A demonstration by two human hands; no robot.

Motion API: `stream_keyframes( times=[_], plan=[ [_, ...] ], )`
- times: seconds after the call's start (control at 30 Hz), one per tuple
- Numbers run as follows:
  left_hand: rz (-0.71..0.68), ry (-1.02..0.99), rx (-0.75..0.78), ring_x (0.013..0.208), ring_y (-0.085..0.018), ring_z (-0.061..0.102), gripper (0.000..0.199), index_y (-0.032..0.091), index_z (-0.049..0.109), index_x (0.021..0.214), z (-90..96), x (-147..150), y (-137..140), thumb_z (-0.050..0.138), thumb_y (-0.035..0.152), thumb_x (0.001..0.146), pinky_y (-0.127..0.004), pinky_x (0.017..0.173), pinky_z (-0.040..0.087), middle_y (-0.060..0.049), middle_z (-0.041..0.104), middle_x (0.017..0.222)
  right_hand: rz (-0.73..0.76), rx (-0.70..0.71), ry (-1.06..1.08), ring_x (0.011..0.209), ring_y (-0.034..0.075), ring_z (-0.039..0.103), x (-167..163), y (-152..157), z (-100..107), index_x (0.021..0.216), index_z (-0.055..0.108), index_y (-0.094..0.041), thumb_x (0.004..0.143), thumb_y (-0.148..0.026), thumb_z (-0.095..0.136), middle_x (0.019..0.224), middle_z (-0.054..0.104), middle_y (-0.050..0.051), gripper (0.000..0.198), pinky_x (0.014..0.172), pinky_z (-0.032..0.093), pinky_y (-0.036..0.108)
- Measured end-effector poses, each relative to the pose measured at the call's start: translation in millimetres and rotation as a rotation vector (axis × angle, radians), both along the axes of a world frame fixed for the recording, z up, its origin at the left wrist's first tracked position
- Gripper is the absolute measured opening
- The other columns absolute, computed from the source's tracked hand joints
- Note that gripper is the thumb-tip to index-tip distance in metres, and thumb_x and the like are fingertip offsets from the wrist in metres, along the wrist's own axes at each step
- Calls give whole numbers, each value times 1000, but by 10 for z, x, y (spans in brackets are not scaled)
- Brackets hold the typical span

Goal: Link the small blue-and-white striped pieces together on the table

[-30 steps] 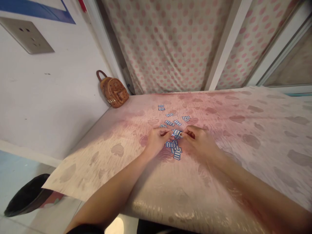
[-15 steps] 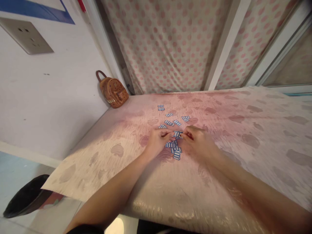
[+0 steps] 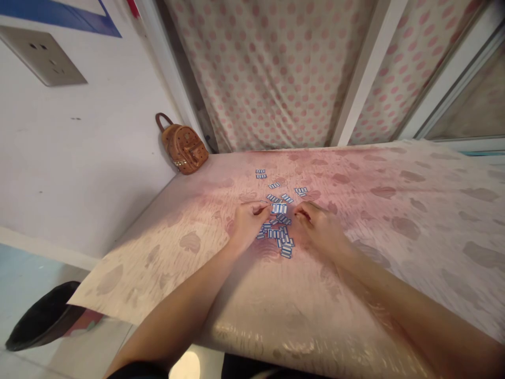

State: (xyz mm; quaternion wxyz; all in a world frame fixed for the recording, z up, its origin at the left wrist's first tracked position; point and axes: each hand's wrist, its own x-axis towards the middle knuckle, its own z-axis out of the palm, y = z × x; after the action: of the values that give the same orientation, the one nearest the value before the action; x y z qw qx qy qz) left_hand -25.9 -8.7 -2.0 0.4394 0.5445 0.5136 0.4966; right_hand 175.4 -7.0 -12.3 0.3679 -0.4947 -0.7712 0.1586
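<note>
My left hand (image 3: 248,223) pinches the edge of a small blue-and-white striped piece (image 3: 280,209), holding it just above the table. To its right, my right hand (image 3: 321,225) is closed, thumb against curled fingers, apart from that piece. Whether anything tiny sits in its fingertips is not visible. Below and between the hands lies a loose pile of similar striped pieces (image 3: 284,239), some overlapping. More of them are scattered farther back, among them a pair (image 3: 261,174) and a piece (image 3: 301,191) behind my right hand.
A patterned cloth (image 3: 158,263) covers the table. In its back left corner a small brown backpack (image 3: 184,148) leans by the wall. Behind the table hangs a dotted curtain (image 3: 276,73). On the floor at left stands a black-rimmed bin (image 3: 43,316).
My hands have come apart. The left one has shifted slightly left with the striped piece, now showing more fully; my right hand no longer touches it.
</note>
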Motion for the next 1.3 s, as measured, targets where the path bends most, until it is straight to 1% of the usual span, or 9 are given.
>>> stream_keyframes(
  times=[0.1,0.2,0.33,0.47,0.53,0.67,0.97,1.13,1.3],
  plan=[
    [6,-60,-5,75,-18,76,13,15,78,85,40,-13,3,67,22,88,-25,70,60,-5,78,83,29,-18,-11,89,22,63,-2,33,-75,90,61,-19,88,-14,45,98,67,9,17,79,45,31],
    [-9,-81,-8,75,-17,75,12,15,78,84,48,-2,-4,67,20,88,-23,68,59,-5,78,83,24,-53,43,89,23,64,-8,46,-110,100,62,-19,91,-19,51,98,67,8,14,79,47,32],
    [8,-105,-35,74,-17,75,11,15,77,84,45,2,-4,68,19,87,-23,67,59,-5,78,82,56,-58,44,89,22,64,-21,63,-138,112,62,-20,91,-23,60,105,66,7,22,80,49,32],
    [28,-118,-53,73,-16,75,11,14,77,85,64,-11,5,67,18,88,-24,70,60,-5,79,83,58,-12,-62,87,23,63,-58,128,-214,92,62,-19,91,-19,59,100,63,9,3,77,49,34],
    [34,-125,-58,74,-17,75,11,14,77,85,71,-14,8,67,18,88,-25,70,60,-5,79,82,32,-1,-103,84,23,62,-83,169,-255,87,60,-18,89,-19,62,94,62,8,3,75,48,34],
    [43,-143,-71,74,-17,76,11,15,77,87,68,-12,12,68,19,89,-25,71,61,-5,78,80,26,-1,-123,81,22,60,-110,220,-300,83,56,-19,86,-19,67,91,59,6,11,71,46,33],
    [55,-148,-74,74,-17,75,9,15,77,84,46,-35,31,69,18,87,-25,71,60,-4,78,78,63,-21,-59,81,21,59,-108,192,-307,84,54,-20,84,-13,62,91,59,5,11,70,45,32],
    [55,-125,-63,76,-18,75,9,15,77,86,22,-52,41,69,20,87,-26,70,59,-5,78,80,-36,34,-170,89,26,59,-106,160,-294,87,57,-19,87,-22,68,94,61,8,11,78,46,37],
    [37,-122,-54,77,-19,76,10,15,77,86,18,-51,43,69,21,87,-28,72,60,-6,78,83,-39,-20,-191,85,23,59,-105,168,-269,80,56,-20,83,-19,71,89,60,5,15,76,44,34]
  ],
)
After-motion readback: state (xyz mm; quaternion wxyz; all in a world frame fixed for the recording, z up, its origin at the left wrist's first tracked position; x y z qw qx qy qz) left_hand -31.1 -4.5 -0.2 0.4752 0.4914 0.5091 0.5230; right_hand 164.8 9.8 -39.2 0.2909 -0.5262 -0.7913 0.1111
